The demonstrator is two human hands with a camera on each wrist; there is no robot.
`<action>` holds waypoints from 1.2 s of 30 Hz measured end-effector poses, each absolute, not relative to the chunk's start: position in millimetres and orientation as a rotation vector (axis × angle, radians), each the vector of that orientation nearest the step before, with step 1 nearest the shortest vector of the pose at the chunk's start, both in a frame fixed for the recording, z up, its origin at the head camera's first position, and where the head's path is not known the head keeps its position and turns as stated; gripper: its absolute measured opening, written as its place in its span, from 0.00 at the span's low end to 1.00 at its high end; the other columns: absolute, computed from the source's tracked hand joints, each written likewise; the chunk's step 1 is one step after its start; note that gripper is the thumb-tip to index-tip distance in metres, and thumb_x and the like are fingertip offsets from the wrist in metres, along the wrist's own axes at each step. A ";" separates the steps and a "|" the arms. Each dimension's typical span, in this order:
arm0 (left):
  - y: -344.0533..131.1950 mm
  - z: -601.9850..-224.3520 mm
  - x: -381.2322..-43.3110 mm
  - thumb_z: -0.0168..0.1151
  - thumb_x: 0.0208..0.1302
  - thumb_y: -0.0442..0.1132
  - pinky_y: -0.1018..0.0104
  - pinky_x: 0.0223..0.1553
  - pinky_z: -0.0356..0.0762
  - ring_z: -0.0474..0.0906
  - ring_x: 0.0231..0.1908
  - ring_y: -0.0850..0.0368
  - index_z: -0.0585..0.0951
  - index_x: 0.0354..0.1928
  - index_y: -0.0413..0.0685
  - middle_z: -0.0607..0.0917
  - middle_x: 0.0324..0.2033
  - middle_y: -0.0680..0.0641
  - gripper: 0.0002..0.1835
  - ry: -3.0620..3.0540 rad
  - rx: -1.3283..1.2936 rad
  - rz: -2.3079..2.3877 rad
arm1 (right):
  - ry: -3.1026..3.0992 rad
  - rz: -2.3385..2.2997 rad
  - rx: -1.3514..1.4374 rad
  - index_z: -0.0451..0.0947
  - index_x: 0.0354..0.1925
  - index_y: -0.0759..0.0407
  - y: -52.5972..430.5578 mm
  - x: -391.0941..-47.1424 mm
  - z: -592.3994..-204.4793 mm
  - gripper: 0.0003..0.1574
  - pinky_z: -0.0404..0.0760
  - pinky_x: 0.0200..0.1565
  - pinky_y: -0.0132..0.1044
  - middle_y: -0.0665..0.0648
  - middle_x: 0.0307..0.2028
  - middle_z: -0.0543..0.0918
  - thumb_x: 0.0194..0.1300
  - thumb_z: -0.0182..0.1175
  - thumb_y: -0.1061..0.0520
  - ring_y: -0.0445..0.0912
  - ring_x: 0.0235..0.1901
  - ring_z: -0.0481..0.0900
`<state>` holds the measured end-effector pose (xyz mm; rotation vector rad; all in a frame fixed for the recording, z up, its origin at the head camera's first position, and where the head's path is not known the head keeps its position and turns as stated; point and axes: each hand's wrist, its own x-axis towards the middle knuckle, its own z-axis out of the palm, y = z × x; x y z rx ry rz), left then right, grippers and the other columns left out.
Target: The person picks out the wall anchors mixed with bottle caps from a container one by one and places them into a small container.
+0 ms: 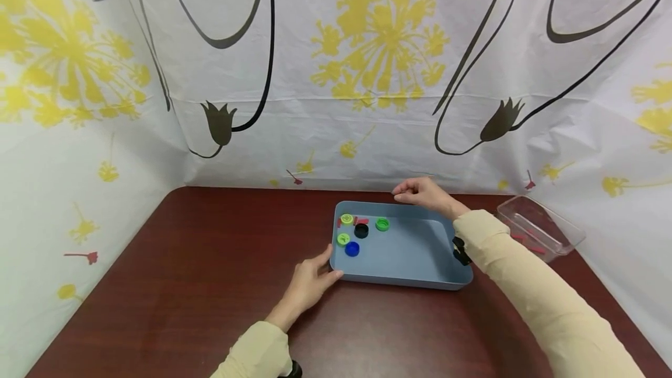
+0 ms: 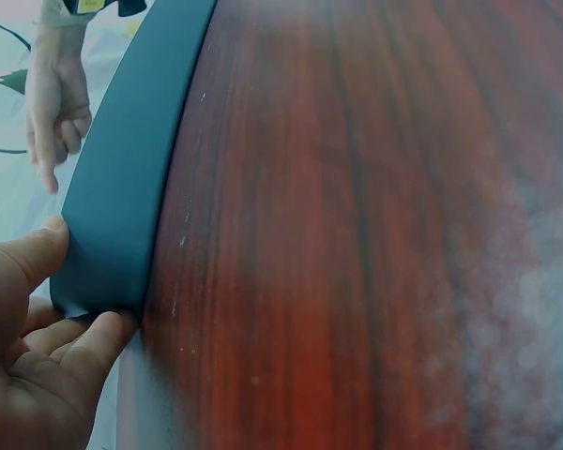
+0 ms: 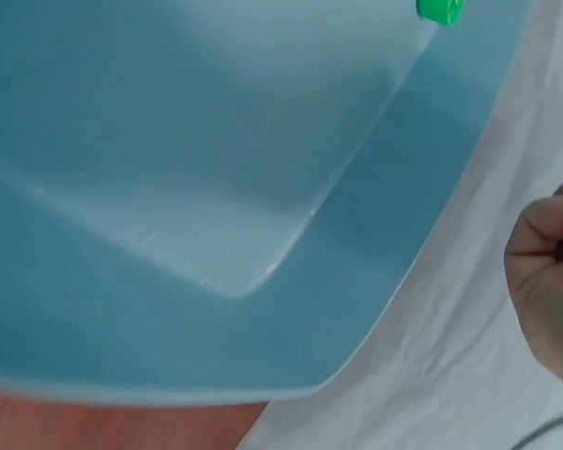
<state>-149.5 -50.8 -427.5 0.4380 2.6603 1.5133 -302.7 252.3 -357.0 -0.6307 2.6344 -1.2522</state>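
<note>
1. The shallow tray [image 1: 420,249], smooth blue-grey and probably plastic, lies on the table [image 1: 236,261], right of the middle; it is rectangular, with rounded corners and low walls.
2. At the tray's left end lie small round caps: a far lime cap [image 1: 347,219] and a near lime cap [image 1: 343,240], both with marks on top too small to read, a black cap [image 1: 361,230] with a raised rim, a blue cap [image 1: 352,249] nearest the near wall, and a ridged green cap [image 1: 382,224] a little to their right.
3. Thin red pieces [image 1: 362,221] lie between and behind the caps.
4. The left hand [image 1: 307,282] grips the tray's near left corner, its grip parted only by the wall: thumb against the rim, fingers at the bottom edge.
5. The right hand [image 1: 422,193] is above the far edge, fingers bent and grip nearly closed; whether it holds something small, I cannot tell.
6. Right of the tray stands a clear plastic box [image 1: 551,223], red strips [image 1: 535,249] showing through it.
7. The table is glossy reddish-brown with streaked grain; behind it hangs creased white cloth [image 1: 299,74] printed with yellow and grey flowers.
</note>
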 end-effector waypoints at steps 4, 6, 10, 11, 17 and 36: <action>-51.1 -428.5 -149.8 0.61 0.64 0.45 0.59 0.50 0.77 0.75 0.56 0.48 0.63 0.68 0.39 0.68 0.64 0.40 0.34 2.666 0.439 1.514 | 2.618 -1.180 -0.700 0.81 0.45 0.64 238.8 -308.2 -363.5 0.15 0.76 0.38 0.32 0.61 0.38 0.84 0.64 0.61 0.56 0.47 0.35 0.78; -51.8 -429.1 -149.8 0.61 0.64 0.45 0.59 0.50 0.77 0.76 0.55 0.48 0.63 0.68 0.39 0.69 0.64 0.40 0.34 2.669 0.441 1.513 | 2.616 -1.165 -0.726 0.81 0.45 0.66 233.2 -310.1 -367.8 0.15 0.76 0.38 0.32 0.60 0.39 0.85 0.64 0.61 0.57 0.47 0.34 0.77; -51.7 -429.5 -149.4 0.61 0.63 0.45 0.59 0.49 0.78 0.76 0.55 0.47 0.64 0.67 0.38 0.69 0.63 0.39 0.34 2.676 0.450 1.511 | 2.617 -1.163 -0.695 0.81 0.44 0.67 224.6 -308.3 -374.7 0.14 0.75 0.36 0.32 0.62 0.37 0.85 0.63 0.62 0.58 0.48 0.33 0.77; -51.6 -429.4 -149.4 0.61 0.64 0.45 0.58 0.50 0.78 0.76 0.55 0.47 0.64 0.67 0.38 0.69 0.63 0.39 0.34 2.674 0.447 1.512 | 2.630 -1.159 -0.680 0.81 0.43 0.67 222.3 -306.8 -376.5 0.14 0.75 0.36 0.31 0.62 0.36 0.85 0.63 0.62 0.58 0.48 0.32 0.77; -50.2 -429.1 -150.0 0.61 0.64 0.43 0.58 0.51 0.77 0.75 0.56 0.48 0.63 0.67 0.37 0.68 0.64 0.40 0.33 2.656 0.436 1.529 | 2.790 -1.123 -0.540 0.83 0.35 0.64 205.8 -293.0 -387.5 0.07 0.72 0.31 0.33 0.57 0.27 0.82 0.61 0.63 0.59 0.42 0.25 0.72; -53.3 -428.3 -150.9 0.61 0.64 0.43 0.59 0.50 0.78 0.76 0.55 0.48 0.64 0.67 0.37 0.70 0.63 0.39 0.33 2.662 0.456 1.532 | 3.013 -0.817 -0.270 0.81 0.30 0.56 177.2 -271.4 -370.1 0.07 0.69 0.23 0.34 0.54 0.30 0.84 0.60 0.65 0.53 0.45 0.25 0.75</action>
